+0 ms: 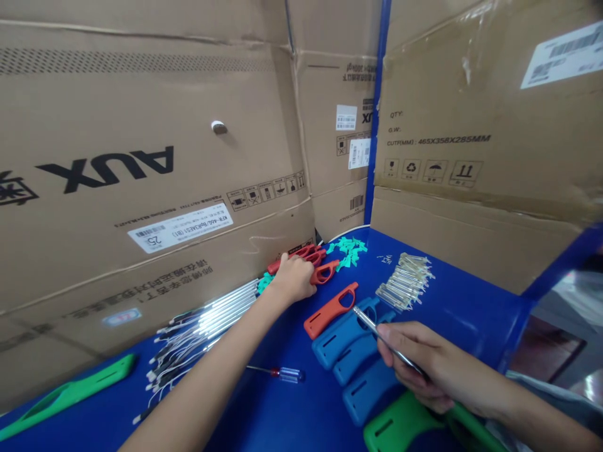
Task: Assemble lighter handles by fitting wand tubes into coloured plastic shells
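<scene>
My left hand reaches to the pile by the cardboard, its fingers curled over a red plastic handle with a finger loop; its fingertips are partly hidden. More red handles lie just beyond. In my right hand is a slim silver metal rod, pinched between thumb and fingers and pointing up to the left. Its tip is over a row of handles: one orange-red handle, several blue handles and a green handle partly under my right hand.
Silver tubes with white wires lie at left, near a green handle. A screwdriver rests mid-table. Small turquoise pieces and clear-gold parts lie at the back. Cardboard walls surround the blue table.
</scene>
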Demonstrator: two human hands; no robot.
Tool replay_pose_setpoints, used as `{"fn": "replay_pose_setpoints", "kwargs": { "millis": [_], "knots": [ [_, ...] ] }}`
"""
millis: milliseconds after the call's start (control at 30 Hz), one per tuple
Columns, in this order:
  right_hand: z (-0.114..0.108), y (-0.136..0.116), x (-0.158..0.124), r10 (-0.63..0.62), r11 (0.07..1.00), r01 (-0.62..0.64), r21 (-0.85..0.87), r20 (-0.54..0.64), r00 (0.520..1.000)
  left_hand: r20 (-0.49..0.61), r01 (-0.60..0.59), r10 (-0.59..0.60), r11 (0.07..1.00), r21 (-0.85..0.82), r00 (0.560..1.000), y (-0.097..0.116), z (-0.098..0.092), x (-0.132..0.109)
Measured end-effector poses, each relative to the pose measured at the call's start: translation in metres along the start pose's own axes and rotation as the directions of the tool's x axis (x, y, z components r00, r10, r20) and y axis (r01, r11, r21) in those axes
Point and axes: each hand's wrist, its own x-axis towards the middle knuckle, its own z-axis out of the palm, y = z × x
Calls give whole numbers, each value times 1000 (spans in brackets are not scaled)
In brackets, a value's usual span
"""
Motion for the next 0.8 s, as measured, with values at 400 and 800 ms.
{"fn": "replay_pose_setpoints", "kwargs": {
  "millis": [400,800],
  "knots": [
    [1,-4,2,12,1000,-11,-16,28,1000,-9,106,-107,989,-103,994,-40,-28,-4],
    [3,-5,11,13,999,-10,-35,73,997,-19,228,-232,966,-122,973,-44,-25,7]
  ]
}}
